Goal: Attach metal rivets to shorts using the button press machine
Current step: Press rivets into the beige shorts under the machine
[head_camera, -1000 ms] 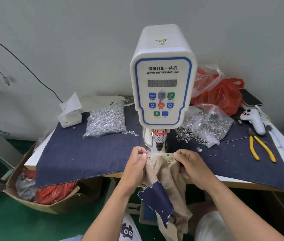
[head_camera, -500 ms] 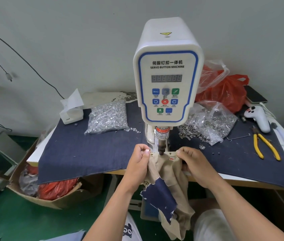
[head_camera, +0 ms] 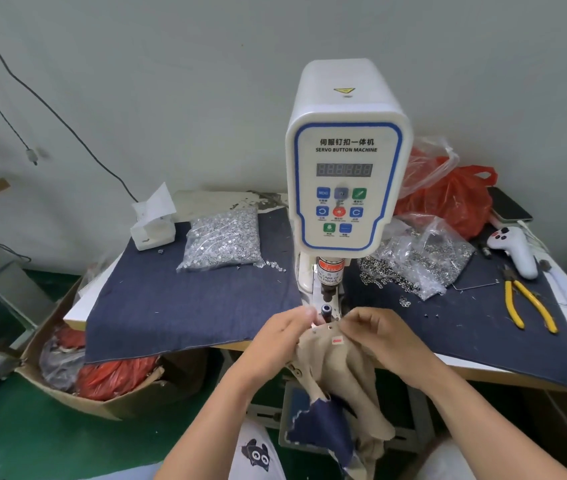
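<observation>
The white servo button machine (head_camera: 346, 157) stands at the middle of the table, its dark lower die (head_camera: 325, 310) showing under the head. Beige shorts (head_camera: 341, 368) with a navy scrap pinned below hang over the table's front edge. My left hand (head_camera: 280, 336) pinches the top hem on the left, and my right hand (head_camera: 379, 332) pinches it on the right. The hem lies just in front of the die, with small metal rivets and a red mark showing along it.
A bag of silver rivets (head_camera: 223, 242) lies left of the machine, and an open bag of ring parts (head_camera: 420, 261) lies to its right. Yellow pliers (head_camera: 528, 306), a white handheld device (head_camera: 514, 249), a phone (head_camera: 509, 204) and a red bag (head_camera: 455, 199) sit at right. A cardboard box (head_camera: 77, 386) stands below left.
Both hands have drawn the shorts' hem back toward me, out from under the press head, so the lower die is uncovered. The camera has tilted down and shifted.
</observation>
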### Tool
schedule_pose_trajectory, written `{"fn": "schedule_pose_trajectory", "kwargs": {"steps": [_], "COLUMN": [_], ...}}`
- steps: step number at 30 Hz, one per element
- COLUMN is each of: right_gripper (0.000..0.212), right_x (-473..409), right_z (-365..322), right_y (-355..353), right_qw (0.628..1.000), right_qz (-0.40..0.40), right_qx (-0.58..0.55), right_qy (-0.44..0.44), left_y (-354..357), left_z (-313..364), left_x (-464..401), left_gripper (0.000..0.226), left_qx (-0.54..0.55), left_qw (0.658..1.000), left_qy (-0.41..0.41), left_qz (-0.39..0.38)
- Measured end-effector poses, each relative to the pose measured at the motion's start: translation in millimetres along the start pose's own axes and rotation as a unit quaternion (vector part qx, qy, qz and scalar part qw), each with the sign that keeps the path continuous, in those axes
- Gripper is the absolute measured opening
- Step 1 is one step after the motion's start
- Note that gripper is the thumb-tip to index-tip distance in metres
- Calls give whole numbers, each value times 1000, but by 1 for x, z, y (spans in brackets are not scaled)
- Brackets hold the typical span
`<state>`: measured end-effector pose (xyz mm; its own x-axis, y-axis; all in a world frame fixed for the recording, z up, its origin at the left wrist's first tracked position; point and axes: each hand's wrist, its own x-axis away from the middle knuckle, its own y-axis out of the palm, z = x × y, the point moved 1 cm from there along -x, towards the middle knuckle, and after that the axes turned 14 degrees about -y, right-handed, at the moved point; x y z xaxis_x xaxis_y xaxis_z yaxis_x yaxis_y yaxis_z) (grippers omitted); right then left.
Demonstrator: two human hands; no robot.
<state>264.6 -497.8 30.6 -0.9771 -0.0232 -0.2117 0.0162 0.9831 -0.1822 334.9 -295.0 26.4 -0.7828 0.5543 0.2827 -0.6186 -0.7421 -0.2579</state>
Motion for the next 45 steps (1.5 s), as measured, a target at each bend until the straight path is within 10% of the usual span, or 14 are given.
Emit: {"fn": "schedule_pose_trajectory", "kwargs": {"steps": [4,14,28,33,37,45], "right_gripper": [28,20,23,13,24,13], "right_x": [2,7,7,-9,-22,-33], "right_z": [-17,-27,-10,4,20,30], "right_y": [10,0,-9,-37,-81,-76], "right_qw": [991,950,993,944,811,783], "right_qz": [-81,-248,-103,86,126,103], "right_qx": [94,185,62,319,557,600], "right_qy": [-48,-39,-5,-1,129,128], "left_y": [-8,-20,-21,-21,-27,-80], "left_z": [11,-3,-12,-21,-6,17], "left_x": [14,30,26,25,28,-30], "left_gripper": [38,27,26,35,24,13], "left_qx": [-149,192,209,242,110,-125], "left_qw": [986,976,975,965,983,910], "left_qy": [64,-2,-55,-67,-71,-113], "left_qz": [-29,-100,-54,-75,127,379]}}
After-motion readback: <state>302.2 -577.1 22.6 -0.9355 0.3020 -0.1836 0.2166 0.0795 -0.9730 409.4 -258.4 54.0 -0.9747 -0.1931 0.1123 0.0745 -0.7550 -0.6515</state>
